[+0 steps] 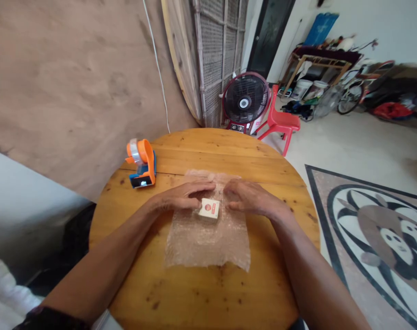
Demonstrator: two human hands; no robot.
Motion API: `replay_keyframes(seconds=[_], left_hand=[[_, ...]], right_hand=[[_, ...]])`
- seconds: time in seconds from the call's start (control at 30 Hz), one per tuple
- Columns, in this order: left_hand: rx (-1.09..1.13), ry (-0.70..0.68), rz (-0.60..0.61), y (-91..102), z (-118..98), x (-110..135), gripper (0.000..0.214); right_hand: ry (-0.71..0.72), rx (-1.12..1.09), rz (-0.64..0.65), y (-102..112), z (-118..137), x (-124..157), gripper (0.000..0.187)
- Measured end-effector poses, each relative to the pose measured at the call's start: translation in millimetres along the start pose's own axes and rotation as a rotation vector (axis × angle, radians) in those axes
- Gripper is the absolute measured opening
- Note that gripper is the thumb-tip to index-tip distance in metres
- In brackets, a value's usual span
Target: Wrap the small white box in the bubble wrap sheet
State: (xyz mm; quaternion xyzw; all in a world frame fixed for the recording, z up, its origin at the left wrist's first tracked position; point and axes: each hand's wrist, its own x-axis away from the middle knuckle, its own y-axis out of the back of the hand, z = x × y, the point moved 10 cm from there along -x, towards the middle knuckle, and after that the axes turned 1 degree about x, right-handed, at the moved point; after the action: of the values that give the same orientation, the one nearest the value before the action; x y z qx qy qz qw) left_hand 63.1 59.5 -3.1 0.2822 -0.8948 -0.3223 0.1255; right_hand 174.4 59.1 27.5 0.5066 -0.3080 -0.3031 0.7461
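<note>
A small white box (pixel 209 209) with red print lies on a sheet of bubble wrap (pixel 208 243), which is spread flat on the round wooden table. My left hand (pixel 187 195) rests at the box's left side, its thumb at the box's edge and its fingers stretched over the wrap. To the right of the box, my right hand (pixel 246 196) lies on the wrap with its fingers bent and a gap between thumb and fingers. The right hand is apart from the box.
An orange and blue tape dispenser (pixel 142 165) stands at the left rear of the wooden table (pixel 194 298). Beyond the table are a fan (pixel 244 101) and a red plastic chair (pixel 282 120). A wall rises along the left.
</note>
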Motion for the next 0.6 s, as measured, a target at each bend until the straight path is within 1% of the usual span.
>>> replay_keyframes(seconds=[0.07, 0.13, 0.2, 0.33, 0.5, 0.6], left_hand=[[0.021, -0.045, 0.019, -0.5, 1.3, 0.8, 0.069], [0.05, -0.1, 0.012, 0.8, 1.1, 1.5, 0.067], [0.059, -0.136, 0.005, 2.3, 0.9, 2.0, 0.066], [0.004, -0.128, 0.01, 3.4, 0.2, 2.5, 0.066], [-0.034, -0.09, 0.05, -2.7, -2.3, 3.1, 0.072], [-0.082, -0.088, 0.079, -8.1, -3.4, 4.1, 0.08]], right_hand=[[-0.037, 0.055, 0.008, 0.1, -1.4, 0.7, 0.031], [-0.067, 0.081, 0.014, -1.7, -4.4, -0.3, 0.036], [-0.067, 0.1, 0.013, -4.2, -6.5, -2.1, 0.039], [-0.07, 0.135, -0.004, -6.4, -12.1, -2.9, 0.043], [-0.087, 0.151, -0.015, -3.2, -14.2, -1.8, 0.024], [-0.055, 0.109, -0.069, 1.3, -6.4, -4.6, 0.019]])
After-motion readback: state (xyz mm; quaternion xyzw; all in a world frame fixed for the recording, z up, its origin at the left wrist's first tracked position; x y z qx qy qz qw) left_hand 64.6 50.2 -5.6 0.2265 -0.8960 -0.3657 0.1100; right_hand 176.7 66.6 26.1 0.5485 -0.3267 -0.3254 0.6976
